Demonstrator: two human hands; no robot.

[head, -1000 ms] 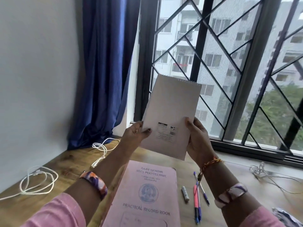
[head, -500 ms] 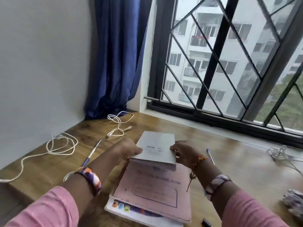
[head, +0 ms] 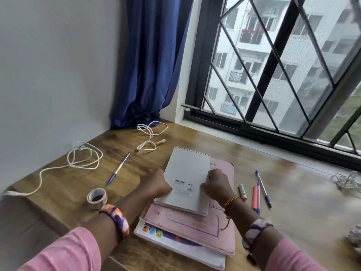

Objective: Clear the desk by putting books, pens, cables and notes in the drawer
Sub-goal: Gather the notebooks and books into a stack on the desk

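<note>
While both hands hold it by its side edges, the grey spiral-bound notepad (head: 187, 178) lies back-cover up on top of the pink practical record book (head: 197, 222), which itself rests on a white book with coloured icons on its cover (head: 168, 239); the stack sits on the brown wood-grain counter (head: 293, 192) in front of the person. The left hand (head: 156, 184) grips the notepad's left edge with its fingers curled, and the right hand (head: 216, 184) pinches the right edge with its thumb on the cover. Each forearm wears a patterned bangle below a pink sleeve, and a red-and-yellow thread is tied round the right wrist. To the left of the stack a blue-and-clear ballpoint pen (head: 118, 169) lies at a slant, and nearer the counter's front edge stands a roll of pale tape (head: 97, 198). A loosely coiled white cable (head: 84, 159) lies by the wall at left, with its plug end trailing toward the corner of the counter, and a second white cable (head: 149, 134) lies near the foot of the dark blue curtain (head: 150, 61). Right of the books lie a small white tube-shaped item (head: 242, 190), a pink pen (head: 255, 196) and a blue pen (head: 263, 187), close together. Another tangle of pale cable (head: 345, 180) lies at the far right, below the black window grille (head: 273, 55).
</note>
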